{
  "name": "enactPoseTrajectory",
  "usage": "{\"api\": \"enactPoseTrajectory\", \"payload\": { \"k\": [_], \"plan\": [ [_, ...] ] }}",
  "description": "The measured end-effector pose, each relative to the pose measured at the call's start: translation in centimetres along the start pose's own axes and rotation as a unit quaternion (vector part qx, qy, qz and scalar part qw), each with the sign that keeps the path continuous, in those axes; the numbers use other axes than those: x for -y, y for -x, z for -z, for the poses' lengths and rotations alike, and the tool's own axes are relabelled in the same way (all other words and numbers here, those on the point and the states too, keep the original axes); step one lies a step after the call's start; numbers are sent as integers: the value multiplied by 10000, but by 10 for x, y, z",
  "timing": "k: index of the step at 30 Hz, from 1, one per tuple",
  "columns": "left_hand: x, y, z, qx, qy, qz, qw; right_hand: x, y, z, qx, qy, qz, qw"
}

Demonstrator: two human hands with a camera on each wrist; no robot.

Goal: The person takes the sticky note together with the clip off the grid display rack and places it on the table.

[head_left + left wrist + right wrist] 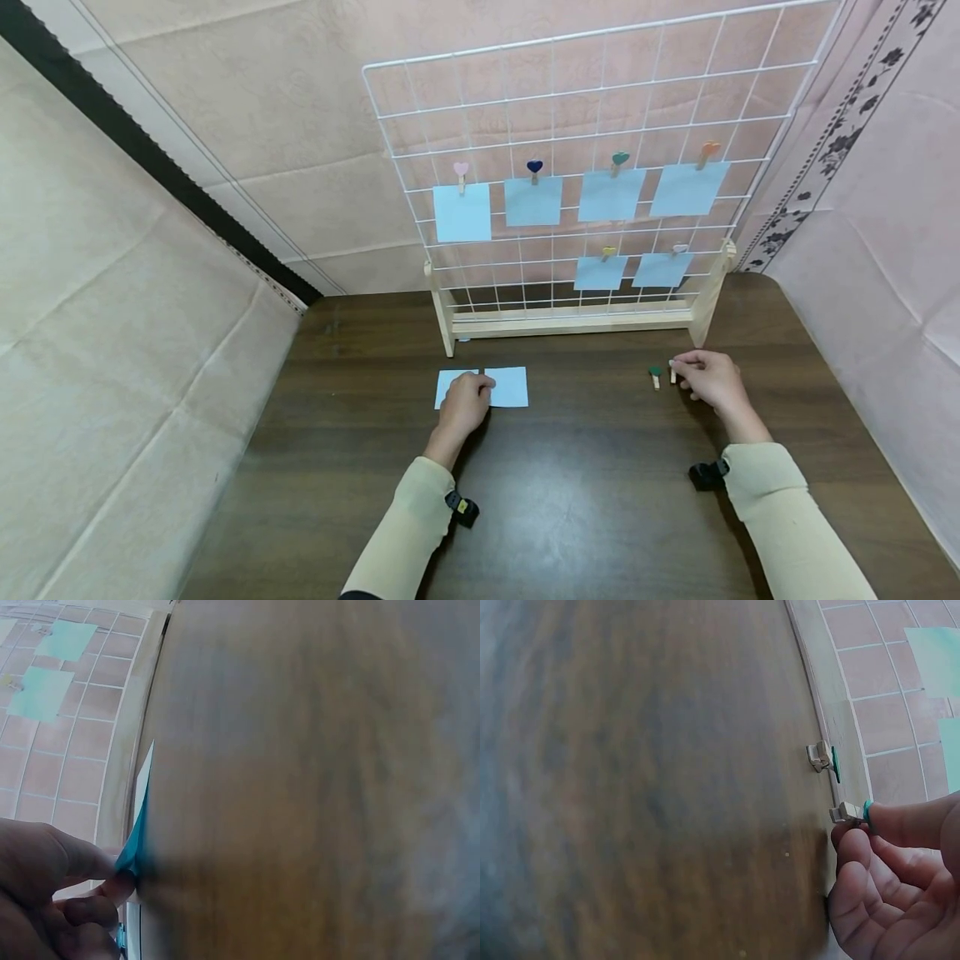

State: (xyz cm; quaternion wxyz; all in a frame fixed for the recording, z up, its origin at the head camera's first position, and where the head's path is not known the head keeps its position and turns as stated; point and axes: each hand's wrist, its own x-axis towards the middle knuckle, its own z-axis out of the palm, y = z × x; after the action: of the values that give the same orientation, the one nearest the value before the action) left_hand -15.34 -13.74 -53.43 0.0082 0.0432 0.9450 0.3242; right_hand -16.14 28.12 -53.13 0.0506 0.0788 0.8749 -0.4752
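My left hand (465, 404) is over two light blue paper cards on the table. Its thumb and finger pinch the left edge of the right-hand card (512, 388), whose far side stands raised in the left wrist view. The other card (446, 385) lies partly hidden under that hand. Over to the right, my right hand (712, 381) pinches a small wooden clothespin (847, 812) with a green top by that top. A second clothespin with a green heart (656, 377) lies on the table just left of those fingertips.
Behind the cards stands a white wire grid (525, 250) in a pale wooden base (570, 323). Several blue cards (462, 215) hang on it in two rows from heart-topped clothespins. Cloth walls (892, 250) enclose the brown table (570, 500).
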Motion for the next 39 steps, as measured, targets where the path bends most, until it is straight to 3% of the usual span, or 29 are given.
{"api": "enactPoseTrajectory", "payload": {
  "k": [23, 39],
  "plan": [
    [-5, 4, 3, 70, -226, 191, 9995, 2, -6, 1, 593, 118, -35, 9982],
    [-1, 4, 2, -166, 36, -176, 9997, 2, -3, 0, 496, 98, 129, 9986]
  ]
}}
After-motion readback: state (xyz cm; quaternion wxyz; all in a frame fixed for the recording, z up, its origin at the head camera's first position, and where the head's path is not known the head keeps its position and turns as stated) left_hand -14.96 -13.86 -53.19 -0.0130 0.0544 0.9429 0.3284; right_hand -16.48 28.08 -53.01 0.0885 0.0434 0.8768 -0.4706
